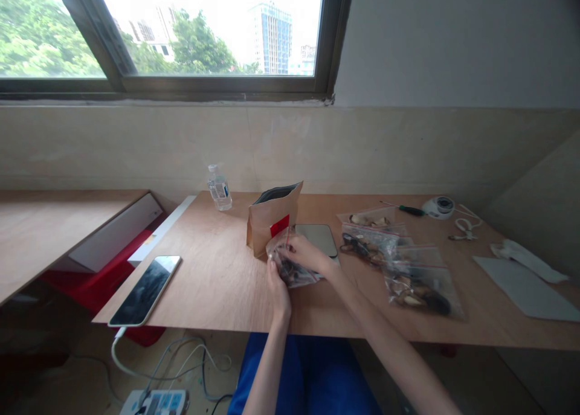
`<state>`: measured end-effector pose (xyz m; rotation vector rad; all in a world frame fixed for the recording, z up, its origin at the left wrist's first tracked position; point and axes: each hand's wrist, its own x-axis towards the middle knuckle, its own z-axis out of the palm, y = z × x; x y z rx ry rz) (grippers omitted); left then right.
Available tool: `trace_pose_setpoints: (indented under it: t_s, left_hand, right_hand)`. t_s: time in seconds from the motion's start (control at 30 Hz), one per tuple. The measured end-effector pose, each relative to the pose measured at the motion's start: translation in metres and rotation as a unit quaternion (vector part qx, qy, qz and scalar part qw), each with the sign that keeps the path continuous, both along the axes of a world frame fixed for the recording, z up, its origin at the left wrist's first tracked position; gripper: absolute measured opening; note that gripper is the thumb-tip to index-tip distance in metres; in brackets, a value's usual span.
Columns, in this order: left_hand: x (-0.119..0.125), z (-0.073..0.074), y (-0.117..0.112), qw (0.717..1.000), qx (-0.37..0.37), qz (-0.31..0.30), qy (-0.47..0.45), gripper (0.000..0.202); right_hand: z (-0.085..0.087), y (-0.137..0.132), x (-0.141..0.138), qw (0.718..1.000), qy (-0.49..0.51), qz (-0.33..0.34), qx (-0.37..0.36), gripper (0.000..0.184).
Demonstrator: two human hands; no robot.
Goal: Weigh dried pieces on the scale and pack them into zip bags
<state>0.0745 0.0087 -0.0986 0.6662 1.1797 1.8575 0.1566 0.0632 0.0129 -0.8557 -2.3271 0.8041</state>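
A clear zip bag with dark brown pieces inside is between my two hands, just in front of an open kraft paper pouch that stands upright. My left hand holds the bag from its left side. At the bag's upper edge, the fingers of my right hand are closed; whether they grip the rim or a piece inside is hard to see. Behind my right hand lies a flat, pale square device, partly hidden by the hand and the bag.
Several filled zip bags lie to the right. Beyond them are a green-handled screwdriver, a white dome camera and a white sheet. A plastic bottle stands at the back. A plugged-in phone rests at the left edge.
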Motion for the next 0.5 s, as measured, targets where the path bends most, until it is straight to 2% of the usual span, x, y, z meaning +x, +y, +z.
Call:
trace_pose_setpoints:
  t_s: [0.1,0.27,0.5]
  left_hand:
    - [-0.001,-0.004,0.002,1.000,-0.009,0.010,-0.023,0.046]
    - [-0.002,-0.006,0.004,0.998,-0.014,0.034,-0.050,0.048]
    - [0.000,0.004,0.001,0.997,0.004,0.031,-0.067,0.049]
  right_hand:
    - [0.004,-0.001,0.007,0.999,-0.020,-0.027,-0.010,0.019]
    - [0.008,-0.005,0.018,0.996,-0.072,0.003,-0.045,0.022]
    - [0.004,-0.008,0.020,0.996,-0.068,0.008,-0.065,0.024]
